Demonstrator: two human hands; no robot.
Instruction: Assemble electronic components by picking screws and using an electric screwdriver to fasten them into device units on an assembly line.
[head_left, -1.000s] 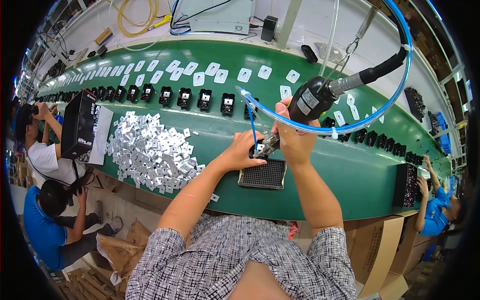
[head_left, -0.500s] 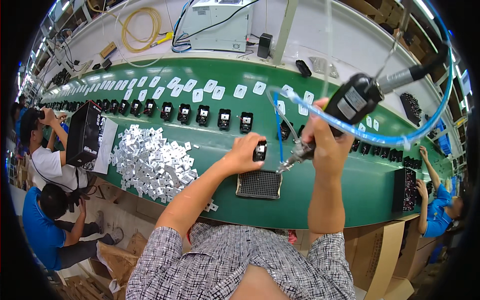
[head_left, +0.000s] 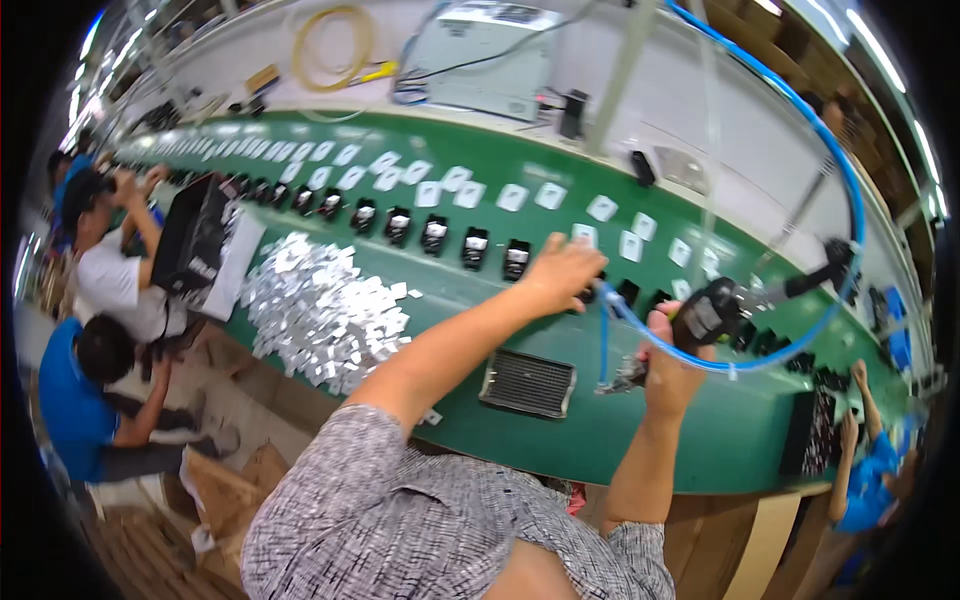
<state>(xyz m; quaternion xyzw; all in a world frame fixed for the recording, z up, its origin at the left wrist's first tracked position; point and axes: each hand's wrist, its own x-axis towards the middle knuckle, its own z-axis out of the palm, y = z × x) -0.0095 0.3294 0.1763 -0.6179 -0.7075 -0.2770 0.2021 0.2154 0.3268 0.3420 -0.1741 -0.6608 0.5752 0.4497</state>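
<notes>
Green belt (head_left: 560,445) curves across the view; all places below are given from it.

Left hand (head_left: 562,272) reaches out over the middle of the belt, fingers curled down over a small black part at the far end of a row of black parts (head_left: 435,232). The part itself is hidden under the fingers, so I cannot tell whether it is gripped or only touched.

Right hand (head_left: 668,362) is above the belt's near half, just to the right of the left hand, fist wrapped round a black driver (head_left: 712,312). The driver is tilted, tip pointing down and left toward the belt, its tail rising up and right. A blue hose (head_left: 845,190) loops from it high over the belt.

Grey tray (head_left: 527,382) lies flat on the belt near its front edge, below the left forearm and left of the driver tip.

White tags (head_left: 510,196) sit in a line on the belt's far half, beyond the black parts. A heap of white pieces (head_left: 320,305) lies on the belt's left stretch, beside a black box (head_left: 195,240).

Other workers sit off the belt's left end and at its right end.
</notes>
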